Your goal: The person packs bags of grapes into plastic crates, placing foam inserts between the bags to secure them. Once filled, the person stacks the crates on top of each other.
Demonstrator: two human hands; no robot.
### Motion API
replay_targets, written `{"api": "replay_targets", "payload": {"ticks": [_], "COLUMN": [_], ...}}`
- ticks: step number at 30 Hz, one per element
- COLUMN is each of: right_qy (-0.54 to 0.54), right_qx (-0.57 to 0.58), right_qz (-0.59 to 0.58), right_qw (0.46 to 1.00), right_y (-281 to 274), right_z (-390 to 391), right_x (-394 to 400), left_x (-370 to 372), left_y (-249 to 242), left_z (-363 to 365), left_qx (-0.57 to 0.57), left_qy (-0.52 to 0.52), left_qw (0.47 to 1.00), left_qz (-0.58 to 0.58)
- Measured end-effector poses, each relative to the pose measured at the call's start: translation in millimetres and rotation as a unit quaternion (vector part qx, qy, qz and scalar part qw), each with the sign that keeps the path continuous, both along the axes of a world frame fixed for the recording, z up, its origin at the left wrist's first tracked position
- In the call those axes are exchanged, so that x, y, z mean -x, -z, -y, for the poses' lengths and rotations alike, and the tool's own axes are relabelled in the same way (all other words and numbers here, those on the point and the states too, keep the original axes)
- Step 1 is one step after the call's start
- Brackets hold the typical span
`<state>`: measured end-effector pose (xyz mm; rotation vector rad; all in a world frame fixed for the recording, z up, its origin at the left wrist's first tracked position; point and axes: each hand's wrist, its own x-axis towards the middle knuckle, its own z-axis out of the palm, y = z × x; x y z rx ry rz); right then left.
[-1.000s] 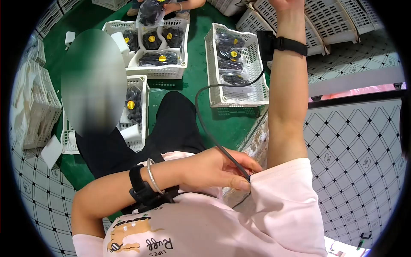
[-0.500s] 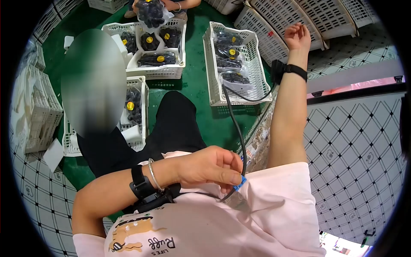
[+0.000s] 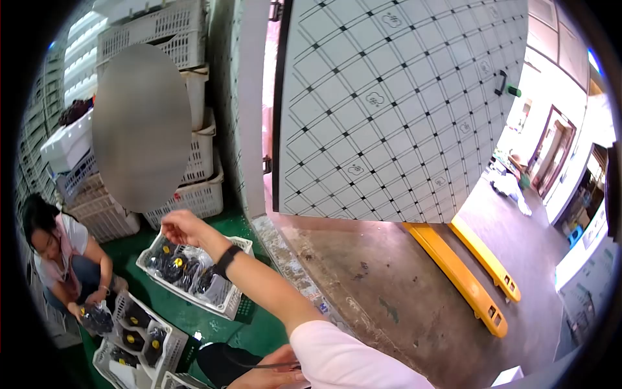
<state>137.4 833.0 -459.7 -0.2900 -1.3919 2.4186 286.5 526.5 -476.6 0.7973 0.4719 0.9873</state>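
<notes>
My right hand (image 3: 180,227) is held out at arm's length above a white crate (image 3: 238,305) of bagged dark grapes with yellow stickers. It holds nothing and its fingers are loosely apart; a black band sits on the wrist. At the bottom edge my left hand (image 3: 269,375) pinches a thin black cable (image 3: 256,366) against the pink sleeve of my right arm. Only part of that hand shows.
A person (image 3: 58,256) crouches at the left holding a bag of grapes (image 3: 97,318) over more filled crates (image 3: 165,350) on green floor. Empty white crates (image 3: 197,162) are stacked behind. A quilted white panel (image 3: 389,110) and yellow pallet-jack forks (image 3: 466,275) stand on concrete at right.
The view has swung up and away from my body toward the panel and the room. My right arm has gone from raised upright to stretched outward. My left hand still grips the cable at the sleeve.
</notes>
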Motion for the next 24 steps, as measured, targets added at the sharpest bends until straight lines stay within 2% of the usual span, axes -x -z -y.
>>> {"api": "replay_targets", "payload": {"ticks": [2,3,4,5,6,7,8,9,10,12,14,15,17,18,21,24], "right_qy": [0.061,0.079,0.096,0.150,0.192,0.222,0.142,0.154,0.158,0.160,0.151,0.219,0.251,0.301,0.344,0.358], "right_qx": [-0.022,-0.022,-0.023,0.037,0.040,-0.085,0.061,0.041,0.025,0.027,0.032,0.064,0.094,0.106,0.135,0.147], "right_qz": [-0.053,-0.073,-0.093,-0.080,-0.148,-0.134,-0.213,-0.190,-0.154,-0.083,-0.091,-0.089,-0.079,-0.077,-0.053,-0.032], "right_qw": [0.996,0.994,0.991,0.985,0.969,0.962,0.965,0.969,0.975,0.983,0.984,0.969,0.960,0.945,0.928,0.921], "right_y": [-13,-44,-75,-89,-111,-115,-109,-127,-138,-137,-132,-124,-92,-76,-41,-17], "right_z": [-46,-52,-56,-82,-88,-123,-209,-241,-256,-287,-340,-249,-250,-242,-221,-208], "right_x": [18,4,-12,-5,-13,-5,15,6,-8,-14,-44,-56,-58,-58,-58,-54], "left_x": [3,5,7,4,7,8,5,8,3,14,13,15,13,12,12,13], "left_y": [-8,-3,10,8,-11,-31,-18,-15,-12,3,-7,-7,-1,2,3,15], "left_z": [-10,-11,-14,-6,-7,-2,4,8,11,11,6,6,11,13,17,14], "left_qx": [-0.009,-0.002,-0.099,-0.076,-0.038,0.031,0.052,0.021,0.031,0.013,0.004,-0.002,0.032,0.049,0.055,0.126], "left_qy": [0.056,0.068,0.084,0.064,0.091,0.081,0.035,0.019,-0.028,-0.006,0.004,0.016,-0.032,-0.054,-0.092,-0.081], "left_qw": [0.978,0.955,0.957,0.988,0.969,0.981,0.998,0.999,0.995,0.991,0.994,0.996,0.987,0.981,0.980,0.977], "left_qz": [-0.199,-0.287,-0.259,-0.121,-0.227,-0.174,0.009,0.023,0.094,0.130,0.108,0.093,0.153,0.181,0.167,0.150]}}
